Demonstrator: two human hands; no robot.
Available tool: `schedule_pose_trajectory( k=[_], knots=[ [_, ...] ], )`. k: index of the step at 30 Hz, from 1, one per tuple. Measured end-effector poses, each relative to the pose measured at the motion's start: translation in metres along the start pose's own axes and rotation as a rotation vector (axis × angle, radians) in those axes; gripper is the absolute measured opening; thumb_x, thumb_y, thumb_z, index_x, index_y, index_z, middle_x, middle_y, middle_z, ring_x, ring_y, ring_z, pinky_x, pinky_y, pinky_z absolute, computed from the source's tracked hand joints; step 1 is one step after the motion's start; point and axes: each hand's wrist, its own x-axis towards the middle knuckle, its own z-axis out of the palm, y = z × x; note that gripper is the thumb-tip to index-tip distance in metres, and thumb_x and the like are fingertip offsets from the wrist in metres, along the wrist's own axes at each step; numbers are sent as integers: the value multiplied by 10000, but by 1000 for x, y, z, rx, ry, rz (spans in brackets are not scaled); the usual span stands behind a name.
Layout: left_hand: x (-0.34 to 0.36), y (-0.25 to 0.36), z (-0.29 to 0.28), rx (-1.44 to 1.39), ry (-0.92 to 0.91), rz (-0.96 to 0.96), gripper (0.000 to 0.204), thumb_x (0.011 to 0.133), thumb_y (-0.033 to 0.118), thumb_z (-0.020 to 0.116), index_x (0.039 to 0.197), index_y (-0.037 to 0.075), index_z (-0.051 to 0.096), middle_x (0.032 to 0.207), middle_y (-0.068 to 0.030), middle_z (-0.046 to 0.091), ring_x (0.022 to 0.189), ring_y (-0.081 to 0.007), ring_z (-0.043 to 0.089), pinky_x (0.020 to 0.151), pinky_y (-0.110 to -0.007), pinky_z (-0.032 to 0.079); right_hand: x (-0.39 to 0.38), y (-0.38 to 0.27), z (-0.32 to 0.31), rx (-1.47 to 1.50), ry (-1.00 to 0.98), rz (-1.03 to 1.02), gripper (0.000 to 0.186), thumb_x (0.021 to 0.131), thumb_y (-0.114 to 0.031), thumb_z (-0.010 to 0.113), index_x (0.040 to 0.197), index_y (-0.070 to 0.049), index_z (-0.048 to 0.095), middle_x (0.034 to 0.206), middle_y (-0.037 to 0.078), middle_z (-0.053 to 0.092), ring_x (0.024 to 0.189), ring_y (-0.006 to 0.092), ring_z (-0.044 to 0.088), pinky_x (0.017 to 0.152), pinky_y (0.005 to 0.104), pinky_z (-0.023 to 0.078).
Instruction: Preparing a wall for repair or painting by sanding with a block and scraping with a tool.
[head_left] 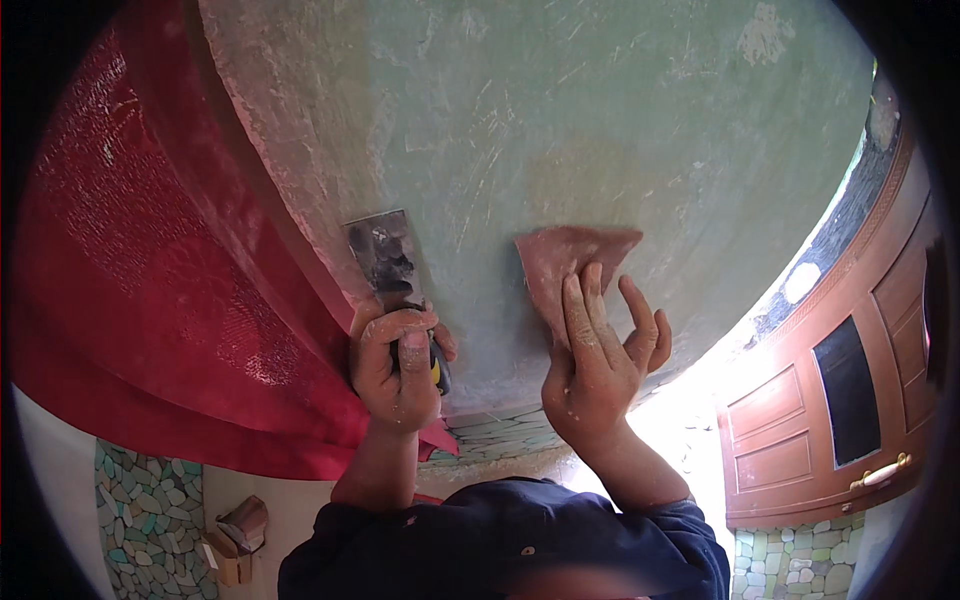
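Observation:
My left hand (pixel 398 365) grips the dark handle of a putty knife (pixel 385 258), whose smeared metal blade lies flat against the pale green plastered wall (pixel 600 130) beside a red edge. My right hand (pixel 600 355) presses a reddish sheet of sandpaper (pixel 565 262) against the same wall, fingers spread over its lower part. Both hands are dusted with white powder. Dark blue sleeves come up from the lower edge.
A red painted surface (pixel 150 300) fills the left side. A brown panelled door (pixel 830 400) with a brass handle (pixel 880 472) stands at the right. Pebble-patterned cladding (pixel 150 520) shows at the lower left and lower right. Bright daylight enters beside the door.

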Motion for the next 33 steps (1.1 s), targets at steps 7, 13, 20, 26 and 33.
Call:
schedule_pose_trajectory(
  k=[7,13,20,26,33],
  knots=[
    [4,2,1,2,-18,11,137,982,77,506,1002,-21,600,917,-126,520,569,-167,597,508,-285,489,23,2,29,317,170,-79,570,748,153,497,1315,120,552,1345,336,541,1335,497,451,1118,489,349],
    [3,3,1,-6,-5,2,133,979,69,507,1012,-20,599,936,-130,527,575,-167,599,508,-282,487,123,-10,14,292,495,-240,639,690,151,523,1322,64,560,1323,303,562,1302,490,481,1054,467,440],
    [2,0,1,-50,-5,22,135,983,57,501,1014,-31,599,940,-145,531,576,-175,598,508,-283,491,162,-11,-24,79,466,-267,440,852,94,558,1279,7,619,1273,246,624,1259,388,555,996,381,476],
    [0,1,-6,31,-49,9,147,1009,122,505,991,-6,575,967,-108,502,582,-156,595,480,-269,506,49,-11,18,446,206,-51,647,663,168,513,1295,55,587,1271,314,587,1285,500,486,1039,461,457],
    [1,0,1,14,-4,5,156,993,95,504,1010,-30,596,906,-124,519,571,-163,597,513,-280,479,-55,9,69,387,123,-6,547,718,72,575,1260,32,637,1304,273,600,1285,479,512,1056,534,434]
  ],
)
